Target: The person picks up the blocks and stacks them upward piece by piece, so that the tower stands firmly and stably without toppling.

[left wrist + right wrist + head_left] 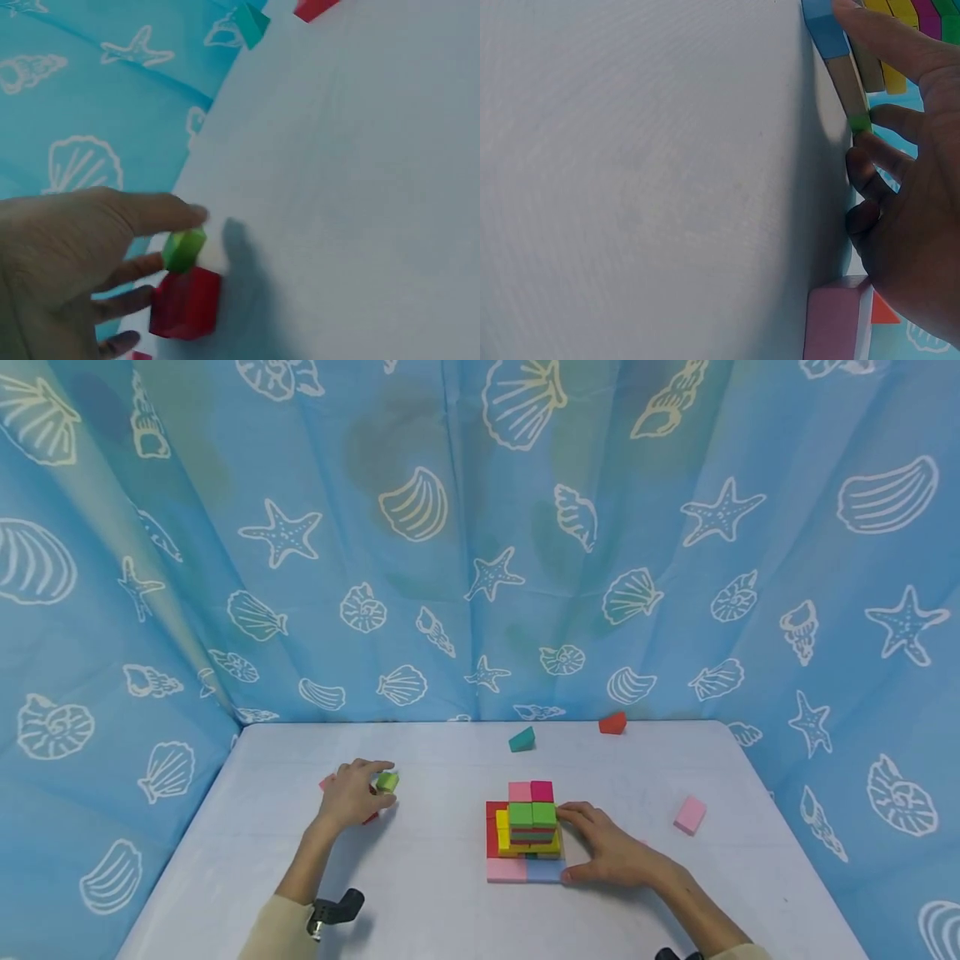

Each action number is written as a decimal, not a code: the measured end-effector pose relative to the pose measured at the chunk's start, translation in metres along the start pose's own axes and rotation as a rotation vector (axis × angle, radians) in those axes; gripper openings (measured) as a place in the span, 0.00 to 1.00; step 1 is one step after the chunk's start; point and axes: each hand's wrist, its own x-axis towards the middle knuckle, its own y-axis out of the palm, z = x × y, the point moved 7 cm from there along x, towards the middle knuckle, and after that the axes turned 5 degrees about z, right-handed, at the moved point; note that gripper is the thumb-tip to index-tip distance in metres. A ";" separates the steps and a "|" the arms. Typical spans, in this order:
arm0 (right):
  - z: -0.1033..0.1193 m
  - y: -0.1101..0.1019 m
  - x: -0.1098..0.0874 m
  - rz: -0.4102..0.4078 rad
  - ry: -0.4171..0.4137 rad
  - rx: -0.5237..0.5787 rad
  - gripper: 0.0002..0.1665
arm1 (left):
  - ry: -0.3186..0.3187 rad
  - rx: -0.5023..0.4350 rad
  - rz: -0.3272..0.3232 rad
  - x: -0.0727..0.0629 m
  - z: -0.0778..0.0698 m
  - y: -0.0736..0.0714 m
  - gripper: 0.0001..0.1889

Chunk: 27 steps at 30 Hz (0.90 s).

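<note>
While our right grip [615,850], wide, touches the stack [526,832], we seem to be fetching the green block [387,782] towards the worktop's [427,835] left, so our parted left grip [352,795] likely needs closing around it.

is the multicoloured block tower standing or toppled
Standing: in the head view, the multicoloured block tower rises in tiers from its flat base, which the right hand touches.
</note>
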 end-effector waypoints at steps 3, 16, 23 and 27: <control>0.001 -0.001 0.000 -0.002 0.003 0.006 0.55 | -0.008 0.023 0.016 0.002 0.006 0.008 0.25; 0.001 0.000 -0.001 -0.003 0.015 0.002 0.56 | 0.017 -0.038 -0.113 0.003 -0.001 0.019 0.20; 0.002 0.000 -0.001 -0.001 0.010 0.010 0.56 | 0.151 -0.180 -0.152 -0.001 -0.060 0.015 0.22; 0.001 0.000 -0.001 -0.002 0.011 0.006 0.56 | 0.249 -0.225 -0.156 -0.008 -0.109 0.008 0.23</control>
